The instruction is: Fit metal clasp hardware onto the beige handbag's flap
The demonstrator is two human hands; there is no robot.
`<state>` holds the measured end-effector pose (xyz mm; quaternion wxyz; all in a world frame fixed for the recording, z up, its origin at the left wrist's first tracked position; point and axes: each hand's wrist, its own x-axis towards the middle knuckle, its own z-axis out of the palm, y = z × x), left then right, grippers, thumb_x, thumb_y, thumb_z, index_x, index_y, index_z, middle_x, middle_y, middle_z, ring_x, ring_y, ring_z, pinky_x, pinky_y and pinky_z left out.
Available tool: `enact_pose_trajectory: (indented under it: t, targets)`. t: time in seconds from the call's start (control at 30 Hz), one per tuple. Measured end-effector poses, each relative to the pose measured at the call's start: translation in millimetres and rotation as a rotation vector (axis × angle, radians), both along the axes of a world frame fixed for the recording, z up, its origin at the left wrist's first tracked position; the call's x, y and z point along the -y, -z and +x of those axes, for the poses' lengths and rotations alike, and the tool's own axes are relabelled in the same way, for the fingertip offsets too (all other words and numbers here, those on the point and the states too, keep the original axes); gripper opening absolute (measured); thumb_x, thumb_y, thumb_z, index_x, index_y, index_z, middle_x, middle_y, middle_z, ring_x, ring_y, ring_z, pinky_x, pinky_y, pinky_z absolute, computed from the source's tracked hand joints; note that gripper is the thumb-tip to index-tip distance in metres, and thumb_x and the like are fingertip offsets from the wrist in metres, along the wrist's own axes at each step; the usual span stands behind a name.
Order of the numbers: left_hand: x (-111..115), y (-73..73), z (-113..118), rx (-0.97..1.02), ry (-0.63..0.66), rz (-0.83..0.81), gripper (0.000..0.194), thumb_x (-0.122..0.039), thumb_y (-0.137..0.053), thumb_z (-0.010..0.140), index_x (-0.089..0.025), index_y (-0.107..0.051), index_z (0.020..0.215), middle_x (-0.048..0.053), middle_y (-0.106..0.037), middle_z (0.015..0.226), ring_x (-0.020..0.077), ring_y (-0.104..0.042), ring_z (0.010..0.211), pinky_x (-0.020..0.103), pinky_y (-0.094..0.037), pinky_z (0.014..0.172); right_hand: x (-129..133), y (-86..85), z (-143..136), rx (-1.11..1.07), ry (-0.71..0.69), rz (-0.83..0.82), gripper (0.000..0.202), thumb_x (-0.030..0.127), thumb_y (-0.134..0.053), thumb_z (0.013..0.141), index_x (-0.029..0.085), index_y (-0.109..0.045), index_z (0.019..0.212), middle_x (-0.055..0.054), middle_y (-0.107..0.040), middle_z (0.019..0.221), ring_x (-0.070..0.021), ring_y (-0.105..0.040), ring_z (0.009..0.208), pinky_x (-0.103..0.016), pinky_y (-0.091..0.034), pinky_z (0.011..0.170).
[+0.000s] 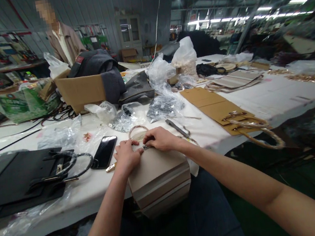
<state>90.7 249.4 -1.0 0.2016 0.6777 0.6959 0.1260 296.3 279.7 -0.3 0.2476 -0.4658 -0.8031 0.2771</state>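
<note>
A beige bag panel (158,170) lies over the table edge, with more beige layers below it hanging toward my lap. Resting on its upper part, my left hand (128,154) has its thumb and index finger apart, the thumb close to a small dark metal piece (145,147). The fingers of my right hand (161,139) are pinched at that piece; its exact shape is too small to make out. Beyond my fingers a wrapped round bag handle (137,128) arches up from the panel. A grey strip-like tool (178,128) lies beyond my right hand.
A phone (104,152) and black bag panels with handles (20,179) lie to the left. Tan bag panels (218,108) lie to the right. Clear plastic bags (164,107) and a cardboard box (83,92) stand farther back. A person (64,43) stands behind the table.
</note>
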Motion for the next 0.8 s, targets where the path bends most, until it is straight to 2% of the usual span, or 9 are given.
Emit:
enact_pose_trajectory:
  t: [0.1,0.23,0.37,0.5,0.63,0.8]
  targets:
    - [-1,1.0,-1,-0.004,0.006,0.004,0.039,-0.048,-0.071,0.095,-0.032,-0.073,0.131,0.014,-0.059,0.155,0.0437,-0.049,0.151,0.058,-0.043,0.123,3,4.9,-1,0.043,0.025,0.066,0.019,0.011,-0.082,0.094,0.024,-0.089,0.107,-0.002,-0.085,0.108,-0.0206,-0.077,0.102,-0.028,-0.052,0.093]
    - [-2,3.5,-3,0.003,0.017,0.013,0.04,-0.05,-0.071,0.095,-0.032,-0.074,0.131,0.014,-0.06,0.152,0.0437,-0.049,0.15,0.058,-0.044,0.122,4,6.2,3,0.1,-0.04,0.143,0.019,0.011,-0.081,0.096,0.024,-0.092,0.105,-0.006,-0.083,0.109,-0.0213,-0.074,0.102,-0.029,-0.051,0.093]
    - [-1,2.0,-2,0.007,0.017,-0.006,0.04,-0.048,-0.071,0.094,-0.032,-0.074,0.131,0.014,-0.059,0.154,0.0436,-0.049,0.15,0.059,-0.044,0.122,6,7.2,10,0.052,-0.132,0.145,0.023,0.007,-0.077,0.099,0.021,-0.091,0.11,-0.007,-0.082,0.11,-0.0199,-0.074,0.099,-0.028,-0.052,0.091]
    - [-1,0.6,-1,0.004,0.003,-0.013,0.039,-0.047,-0.067,0.096,-0.031,-0.074,0.131,0.015,-0.06,0.154,0.0438,-0.048,0.151,0.06,-0.043,0.123,16,6.5,11,-0.021,-0.111,0.227,0.034,0.002,-0.07,0.099,0.021,-0.088,0.122,-0.008,-0.083,0.117,-0.0231,-0.075,0.106,-0.032,-0.054,0.099]
    - [-1,-2.1,-1,0.01,0.0,-0.032,0.04,-0.046,-0.065,0.097,-0.032,-0.074,0.134,0.015,-0.058,0.157,0.0438,-0.048,0.152,0.061,-0.044,0.123,25,5.0,11,0.052,-0.125,0.25,0.036,-0.004,-0.064,0.097,0.018,-0.089,0.111,-0.009,-0.082,0.111,-0.0227,-0.073,0.1,-0.032,-0.054,0.093]
    - [2,-13.3,3,0.011,-0.032,-0.068,0.043,-0.049,-0.071,0.095,-0.031,-0.075,0.133,0.016,-0.057,0.159,0.0427,-0.048,0.154,0.057,-0.044,0.125,25,8.7,7,0.145,-0.129,0.293,0.038,-0.006,-0.062,0.095,0.018,-0.089,0.107,-0.009,-0.079,0.111,-0.023,-0.07,0.102,-0.032,-0.052,0.091]
